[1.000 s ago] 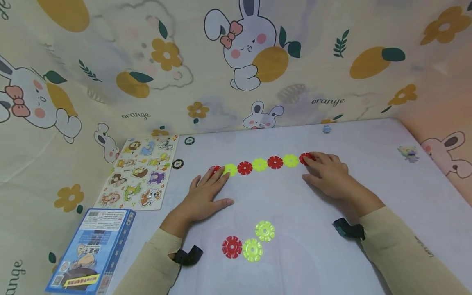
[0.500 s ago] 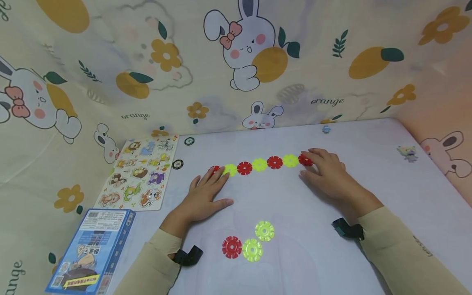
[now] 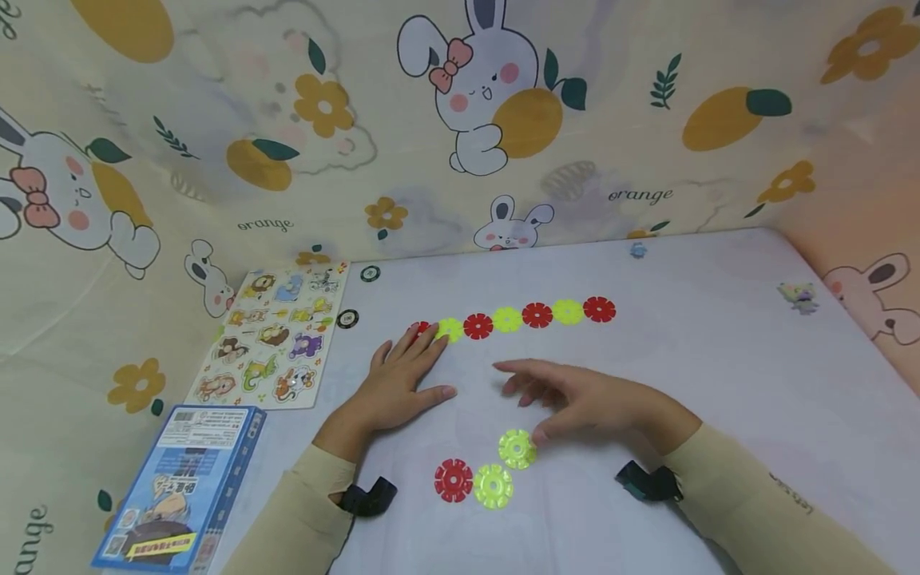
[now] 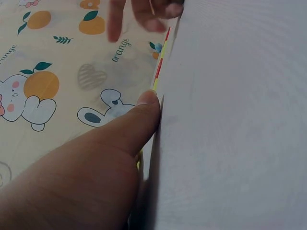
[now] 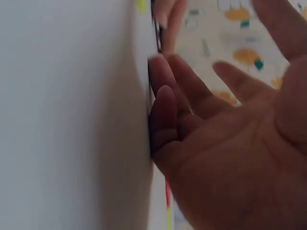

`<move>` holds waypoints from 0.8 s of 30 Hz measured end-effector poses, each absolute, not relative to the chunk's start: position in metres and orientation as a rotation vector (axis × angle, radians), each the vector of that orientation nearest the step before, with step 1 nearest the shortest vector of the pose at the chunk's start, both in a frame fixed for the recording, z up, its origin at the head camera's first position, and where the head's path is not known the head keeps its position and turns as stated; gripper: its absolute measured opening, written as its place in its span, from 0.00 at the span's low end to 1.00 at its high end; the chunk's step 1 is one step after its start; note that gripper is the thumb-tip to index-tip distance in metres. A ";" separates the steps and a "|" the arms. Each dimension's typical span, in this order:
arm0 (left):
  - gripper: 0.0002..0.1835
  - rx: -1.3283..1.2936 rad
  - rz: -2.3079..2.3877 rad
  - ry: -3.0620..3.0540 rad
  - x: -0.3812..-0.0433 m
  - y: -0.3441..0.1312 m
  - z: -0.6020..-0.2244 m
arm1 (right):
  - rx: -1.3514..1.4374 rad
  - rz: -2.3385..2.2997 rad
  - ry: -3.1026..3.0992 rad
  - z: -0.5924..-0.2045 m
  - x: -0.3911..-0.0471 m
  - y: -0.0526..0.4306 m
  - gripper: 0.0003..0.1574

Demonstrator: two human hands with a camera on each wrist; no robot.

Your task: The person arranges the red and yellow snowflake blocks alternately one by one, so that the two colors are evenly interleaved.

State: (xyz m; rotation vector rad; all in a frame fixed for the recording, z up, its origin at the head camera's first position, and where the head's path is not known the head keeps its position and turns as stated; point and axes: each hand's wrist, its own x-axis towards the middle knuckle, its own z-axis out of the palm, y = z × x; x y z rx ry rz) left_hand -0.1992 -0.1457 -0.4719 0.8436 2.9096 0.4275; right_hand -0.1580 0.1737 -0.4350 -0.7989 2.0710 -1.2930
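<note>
A row of red and yellow-green notched plastic discs runs across the table in the head view, ending at the right in a red disc (image 3: 600,310). My left hand (image 3: 395,387) lies flat with fingers spread, its fingertips on the leftmost red disc (image 3: 420,328) and at the yellow-green disc (image 3: 450,330) beside it. Over the table between the row and the loose discs is my right hand (image 3: 585,399), fingers loosely bent and nothing in them. Its thumb overlaps the edge of a loose yellow-green disc (image 3: 517,449). Another yellow-green disc (image 3: 493,486) and a red disc (image 3: 454,480) lie nearer me.
At the left lie an animal sticker sheet (image 3: 269,339) and a blue box (image 3: 180,487). Two black-and-white round chips, one of them a black chip (image 3: 348,319), sit right of the sheet. Small figures, including a colourful one (image 3: 798,297), lie toward the back right. A printed cloth hangs behind.
My right hand has left the red disc at the row's right end and moved left and toward me, near the loose discs. My left hand has stayed put.
</note>
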 end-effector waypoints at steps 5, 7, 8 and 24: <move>0.46 0.840 0.422 2.913 -0.200 -0.145 -0.472 | -0.934 -1.042 2.096 -0.437 -0.144 0.159 0.41; 0.46 0.842 0.428 2.917 -0.200 -0.145 -0.473 | -0.953 -0.968 2.173 -0.436 -0.142 0.156 0.33; 0.46 0.843 0.429 2.919 -0.200 -0.145 -0.473 | -0.949 -0.946 2.204 -0.436 -0.141 0.155 0.30; 0.46 0.845 0.420 2.906 -0.201 -0.146 -0.475 | -0.283 -1.443 2.428 -0.429 -0.184 0.223 0.18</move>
